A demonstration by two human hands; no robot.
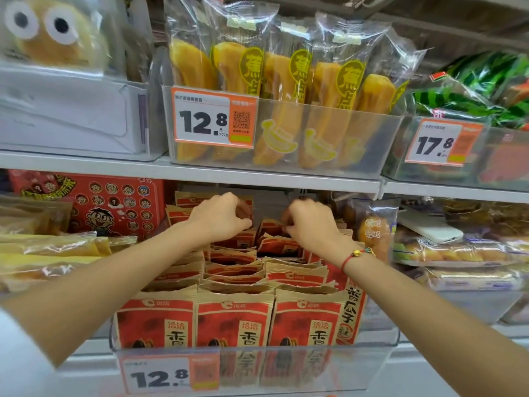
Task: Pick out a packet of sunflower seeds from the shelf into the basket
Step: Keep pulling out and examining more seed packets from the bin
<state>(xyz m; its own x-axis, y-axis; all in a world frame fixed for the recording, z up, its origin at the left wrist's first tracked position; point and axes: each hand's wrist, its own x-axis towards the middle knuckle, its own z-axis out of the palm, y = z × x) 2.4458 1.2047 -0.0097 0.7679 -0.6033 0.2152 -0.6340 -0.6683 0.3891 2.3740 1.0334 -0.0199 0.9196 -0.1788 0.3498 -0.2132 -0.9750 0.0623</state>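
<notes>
Bright even shop light; edges blurred, warped; centre sharp.

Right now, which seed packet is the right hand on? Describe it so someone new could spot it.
Start at the clear bin on the lower shelf, with a 12.8 price tag on its front, packed with red and tan sunflower seed packets. Go to the back rows, right of centre. The packet sits under the right hand, whose fingers curl at its top edge; it stands higher than its neighbours.
</notes>
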